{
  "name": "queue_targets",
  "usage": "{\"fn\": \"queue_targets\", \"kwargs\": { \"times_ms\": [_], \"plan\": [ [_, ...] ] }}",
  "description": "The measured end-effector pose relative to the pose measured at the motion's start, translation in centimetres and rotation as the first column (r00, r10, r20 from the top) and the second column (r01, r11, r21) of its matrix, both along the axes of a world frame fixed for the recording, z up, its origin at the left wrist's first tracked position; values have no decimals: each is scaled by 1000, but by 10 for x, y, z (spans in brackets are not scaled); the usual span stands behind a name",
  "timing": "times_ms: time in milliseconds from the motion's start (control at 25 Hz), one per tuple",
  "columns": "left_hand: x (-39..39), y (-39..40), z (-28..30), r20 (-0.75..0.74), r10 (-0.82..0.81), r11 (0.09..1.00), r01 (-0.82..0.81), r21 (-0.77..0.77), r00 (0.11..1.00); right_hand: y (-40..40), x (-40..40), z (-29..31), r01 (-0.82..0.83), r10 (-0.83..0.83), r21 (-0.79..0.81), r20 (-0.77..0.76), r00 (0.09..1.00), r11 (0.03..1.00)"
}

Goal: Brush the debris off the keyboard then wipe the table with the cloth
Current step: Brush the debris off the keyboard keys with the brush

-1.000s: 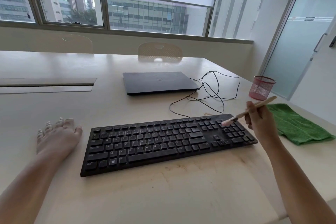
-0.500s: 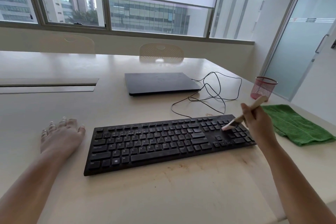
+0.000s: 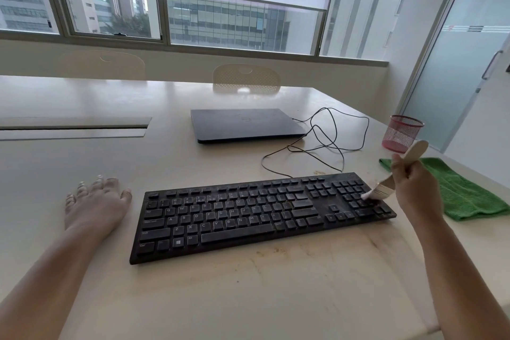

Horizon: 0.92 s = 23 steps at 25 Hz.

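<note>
Your left hand [image 3: 95, 203] lies flat with fingers spread on the table [image 3: 248, 298], just beside the keyboard [image 3: 248, 215], likely to brace you. Your right hand [image 3: 414, 188] grips the brush [image 3: 386, 188], bristles on the number-pad keys, and the green cloth [image 3: 466, 193] waits just right, within reach for wiping.

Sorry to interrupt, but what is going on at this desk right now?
A person is cleaning a dusty black keyboard. Their right hand grips a small brush, bristles on the number pad keys. The left hand rests flat on the table. The green cloth lies untouched beside the keyboard.
</note>
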<state>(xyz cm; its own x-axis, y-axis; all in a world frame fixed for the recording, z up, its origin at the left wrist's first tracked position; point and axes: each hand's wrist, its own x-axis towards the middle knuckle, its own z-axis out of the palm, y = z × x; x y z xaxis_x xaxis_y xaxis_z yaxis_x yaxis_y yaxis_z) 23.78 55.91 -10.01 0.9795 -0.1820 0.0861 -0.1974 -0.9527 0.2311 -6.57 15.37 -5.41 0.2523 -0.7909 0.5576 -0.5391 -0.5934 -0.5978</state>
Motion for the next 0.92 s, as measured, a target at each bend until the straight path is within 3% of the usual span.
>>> {"fn": "queue_targets", "kwargs": {
  "times_ms": [80, 160, 240, 360, 440, 560, 600, 680, 800, 920],
  "plan": [
    [0, 0, 0, 3, 11, 1000, -11, 4, 1000, 1, -1, 2, 36, -36, -14, 37, 999, 999],
    [2, 1, 0, 6, 7, 1000, -7, 8, 1000, 4, 2, 0, -85, 82, 19, 114, 990, 996],
    [3, 1, 0, 5, 4, 1000, -4, 11, 1000, 4, 4, -1, -177, 173, 46, 67, 983, 983],
    [2, 1, -1, -2, 3, 1000, -3, 6, 1000, 4, 2, 2, -36, 39, 46, -64, 997, 998],
    [1, 1, -2, 6, 4, 1000, -4, 4, 1000, 4, -1, 4, 12, -12, 1, -5, 1000, 1000],
    [3, 1, -1, 10, 5, 1000, -5, -4, 1000, 7, 4, 2, -198, 194, -9, 254, 948, 980],
    [4, 1, -1, 11, 3, 1000, -3, -6, 1000, 8, 7, 0, -265, 262, -25, 269, 927, 964],
    [4, 1, -1, 10, 3, 1000, -3, -8, 1000, 7, 14, -8, -310, 311, -26, 151, 938, 950],
    [5, 2, -2, 3, 0, 1000, 0, -9, 1000, 7, 14, -7, -181, 181, -46, -18, 983, 982],
    [4, 1, -2, 6, -4, 1000, 4, -8, 1000, 6, 2, 1, -13, 12, -95, -15, 1000, 995]
  ]
}}
